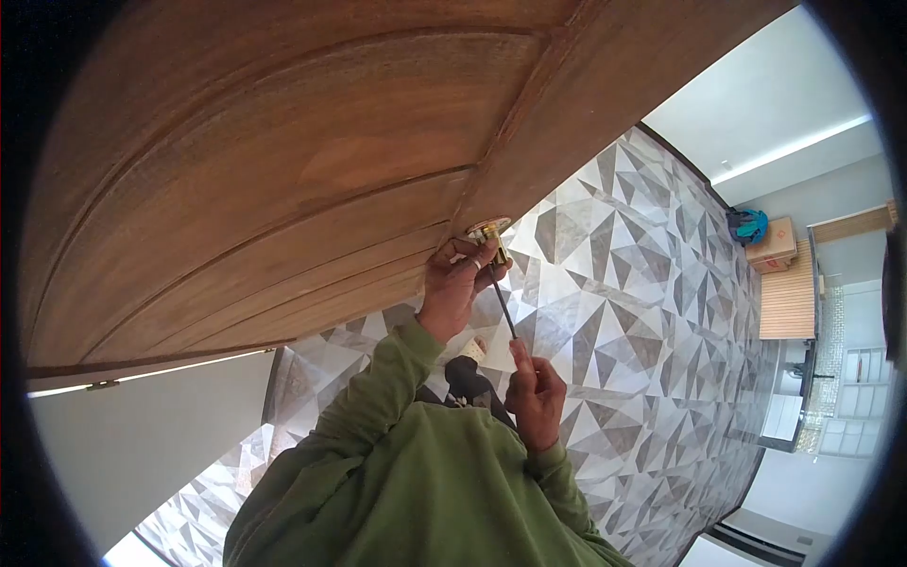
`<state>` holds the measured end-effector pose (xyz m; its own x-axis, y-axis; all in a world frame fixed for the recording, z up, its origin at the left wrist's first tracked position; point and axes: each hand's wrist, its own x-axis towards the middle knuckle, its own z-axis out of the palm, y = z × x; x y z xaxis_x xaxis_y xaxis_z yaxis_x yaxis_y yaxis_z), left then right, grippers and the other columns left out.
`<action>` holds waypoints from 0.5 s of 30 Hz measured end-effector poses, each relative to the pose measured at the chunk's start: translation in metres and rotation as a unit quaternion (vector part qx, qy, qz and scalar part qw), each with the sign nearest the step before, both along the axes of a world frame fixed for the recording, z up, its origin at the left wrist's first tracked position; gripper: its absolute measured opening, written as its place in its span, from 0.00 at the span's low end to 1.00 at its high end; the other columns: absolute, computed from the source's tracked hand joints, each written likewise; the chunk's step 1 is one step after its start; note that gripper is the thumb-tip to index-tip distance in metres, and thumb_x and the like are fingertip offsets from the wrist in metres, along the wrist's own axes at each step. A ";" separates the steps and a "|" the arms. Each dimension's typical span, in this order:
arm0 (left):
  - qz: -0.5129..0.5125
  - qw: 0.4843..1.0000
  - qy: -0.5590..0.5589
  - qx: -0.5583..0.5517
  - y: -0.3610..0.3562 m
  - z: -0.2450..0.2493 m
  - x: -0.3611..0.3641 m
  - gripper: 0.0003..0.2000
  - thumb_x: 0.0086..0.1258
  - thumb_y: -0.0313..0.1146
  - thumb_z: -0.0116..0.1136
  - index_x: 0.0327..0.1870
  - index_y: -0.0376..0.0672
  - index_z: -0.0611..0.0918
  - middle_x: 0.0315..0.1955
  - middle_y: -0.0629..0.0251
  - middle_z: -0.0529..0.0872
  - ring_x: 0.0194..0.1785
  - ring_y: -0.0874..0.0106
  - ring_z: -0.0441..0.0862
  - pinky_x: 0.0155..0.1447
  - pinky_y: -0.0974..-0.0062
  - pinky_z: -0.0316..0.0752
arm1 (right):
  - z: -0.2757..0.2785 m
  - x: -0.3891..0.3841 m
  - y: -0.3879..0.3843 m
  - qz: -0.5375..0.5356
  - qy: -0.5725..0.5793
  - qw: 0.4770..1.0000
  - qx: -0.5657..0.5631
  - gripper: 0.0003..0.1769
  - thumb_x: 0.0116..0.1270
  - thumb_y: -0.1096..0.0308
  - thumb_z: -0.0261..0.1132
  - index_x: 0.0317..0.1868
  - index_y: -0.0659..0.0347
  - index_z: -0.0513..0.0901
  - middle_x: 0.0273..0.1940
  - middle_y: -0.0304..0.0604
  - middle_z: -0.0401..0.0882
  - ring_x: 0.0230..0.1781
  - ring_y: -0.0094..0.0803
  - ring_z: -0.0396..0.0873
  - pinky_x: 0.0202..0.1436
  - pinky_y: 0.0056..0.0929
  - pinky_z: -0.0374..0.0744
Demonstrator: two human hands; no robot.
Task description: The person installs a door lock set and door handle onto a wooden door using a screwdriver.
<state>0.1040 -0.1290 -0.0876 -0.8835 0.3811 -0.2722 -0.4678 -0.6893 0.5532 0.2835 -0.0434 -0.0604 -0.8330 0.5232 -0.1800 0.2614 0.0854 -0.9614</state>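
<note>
A brown wooden door (378, 123) with curved grooves fills the upper left. At its edge sits a round brass-coloured door lock fitting (492, 228), partly covered by fingers. My left hand (453, 288) is closed around this fitting, thumb and fingers pinching it, with a ring on one finger. My right hand (537, 397) is wrapped round the handle of a screwdriver (504, 304). The long thin shaft points up toward the fitting, and its tip is hidden at my left fingers.
Grey and white triangle-patterned tiles (624, 293) cover the floor. Cardboard boxes (773, 248) and a blue-green bag (749, 226) stand at the far right, beside a slatted wooden panel (787, 298). A hinge (102, 385) shows at the door's far left edge.
</note>
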 end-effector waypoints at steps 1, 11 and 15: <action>-0.002 1.000 -0.001 0.000 -0.001 0.003 0.000 0.04 0.69 0.26 0.59 0.34 0.35 0.81 0.39 0.61 0.83 0.40 0.66 0.85 0.45 0.72 0.85 | -0.001 0.002 0.005 0.023 -0.074 0.991 -0.106 0.17 0.75 0.57 0.53 0.45 0.65 0.74 0.24 0.33 0.72 0.17 0.15 0.64 0.18 0.17 0.60; -0.005 1.000 -0.014 -0.013 0.003 -0.006 0.001 0.04 0.69 0.28 0.59 0.39 0.38 0.81 0.39 0.62 0.84 0.44 0.63 0.85 0.46 0.74 0.85 | -0.001 -0.003 -0.010 -0.036 0.035 0.998 0.044 0.22 0.76 0.54 0.50 0.43 0.67 0.79 0.25 0.33 0.74 0.18 0.15 0.66 0.21 0.17 0.65; -0.021 0.999 -0.029 0.041 -0.003 -0.001 0.000 0.05 0.70 0.29 0.58 0.41 0.38 0.81 0.39 0.62 0.84 0.44 0.63 0.85 0.46 0.74 0.85 | 0.004 0.000 0.003 0.029 -0.068 0.978 -0.194 0.15 0.73 0.61 0.57 0.47 0.66 0.77 0.27 0.34 0.76 0.19 0.15 0.67 0.23 0.16 0.66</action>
<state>0.1043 -0.1320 -0.0887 -0.8500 0.4410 -0.2880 -0.5267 -0.7100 0.4675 0.2836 -0.0401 -0.0568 -0.8137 0.3464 -0.4668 0.3944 -0.2610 -0.8811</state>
